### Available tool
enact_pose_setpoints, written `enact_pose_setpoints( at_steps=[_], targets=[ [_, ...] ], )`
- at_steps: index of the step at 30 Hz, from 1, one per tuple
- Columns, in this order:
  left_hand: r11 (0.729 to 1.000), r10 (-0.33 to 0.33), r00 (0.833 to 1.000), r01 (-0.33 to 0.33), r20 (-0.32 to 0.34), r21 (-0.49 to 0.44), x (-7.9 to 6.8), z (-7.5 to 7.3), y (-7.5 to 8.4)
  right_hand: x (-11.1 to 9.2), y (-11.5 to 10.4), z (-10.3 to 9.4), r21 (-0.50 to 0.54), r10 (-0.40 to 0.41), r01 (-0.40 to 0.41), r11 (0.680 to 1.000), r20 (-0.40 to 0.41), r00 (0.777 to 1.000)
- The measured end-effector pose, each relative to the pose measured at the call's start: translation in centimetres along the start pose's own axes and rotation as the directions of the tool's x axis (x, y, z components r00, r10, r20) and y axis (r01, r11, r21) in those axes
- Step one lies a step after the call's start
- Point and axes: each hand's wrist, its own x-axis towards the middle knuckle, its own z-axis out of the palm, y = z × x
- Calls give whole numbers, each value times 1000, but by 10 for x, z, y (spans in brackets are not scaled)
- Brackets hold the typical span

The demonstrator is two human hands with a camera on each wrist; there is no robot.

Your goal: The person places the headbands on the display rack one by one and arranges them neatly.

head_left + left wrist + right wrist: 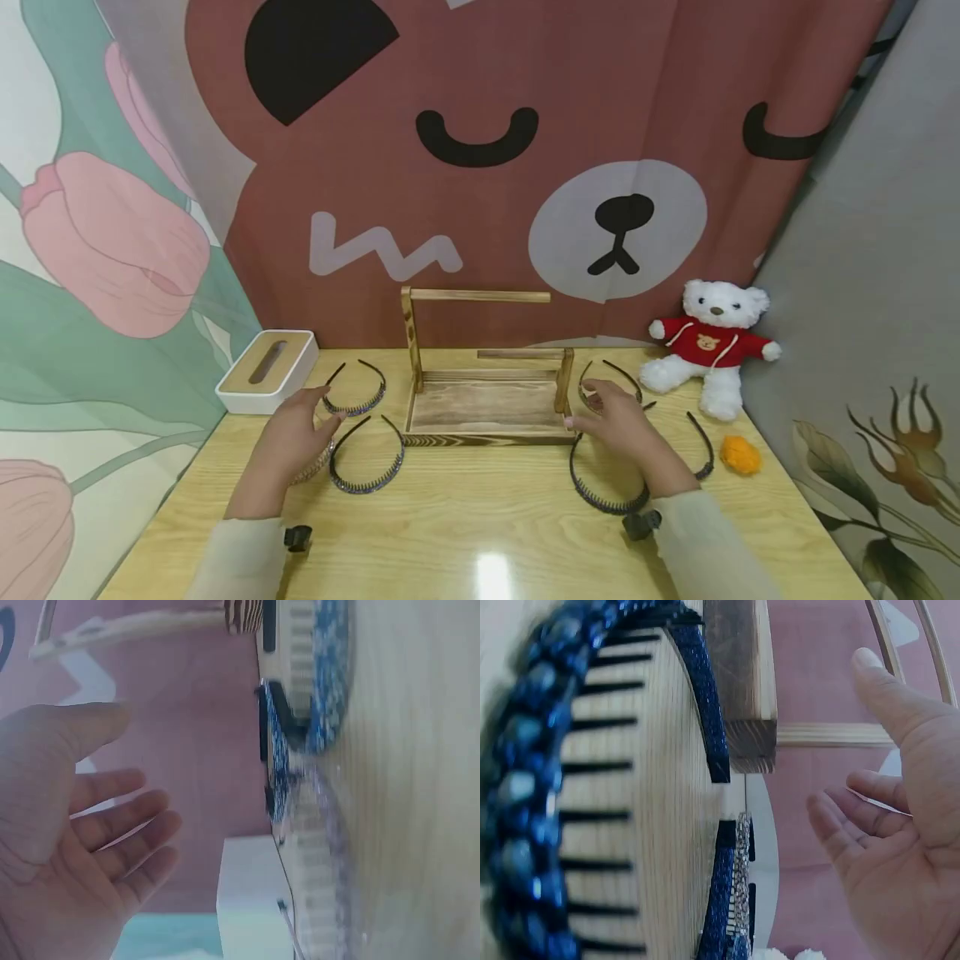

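My left hand (296, 437) hovers over the left group of headbands, fingers and thumb spread apart with nothing between them. Under it, partly hidden, lies a pale clear headband (322, 462). Beside it are a toothed dark headband (367, 488) and another dark headband (358, 411) farther back. Over on the right, my right hand (618, 421) is also bare, its thumb by the right end of the wooden rack (487, 439). Below this hand lies a blue beaded headband (525, 787) with black teeth. Another headband (628, 382) lies behind it, and a dark one (705, 442) to its right.
The rack has a tall post with a long bar and a shorter post with a lower bar (517, 354). A white tissue box (296, 375) with a wooden top stands back left. At the right sit a white teddy bear (708, 342) and an orange fuzzy ball (741, 455).
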Motion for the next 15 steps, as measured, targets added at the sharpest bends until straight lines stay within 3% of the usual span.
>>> enact_pose_setpoints(
  at_steps=[7,15],
  targets=[
    [1000,-4,999,6,37,-29,-15,-10,-24,7,-3,7,6,40,-41,999,46,998],
    [996,-61,985,72,160,-60,-30,-14,-38,10,0,14,56,89,-94,994,92,992]
  ],
)
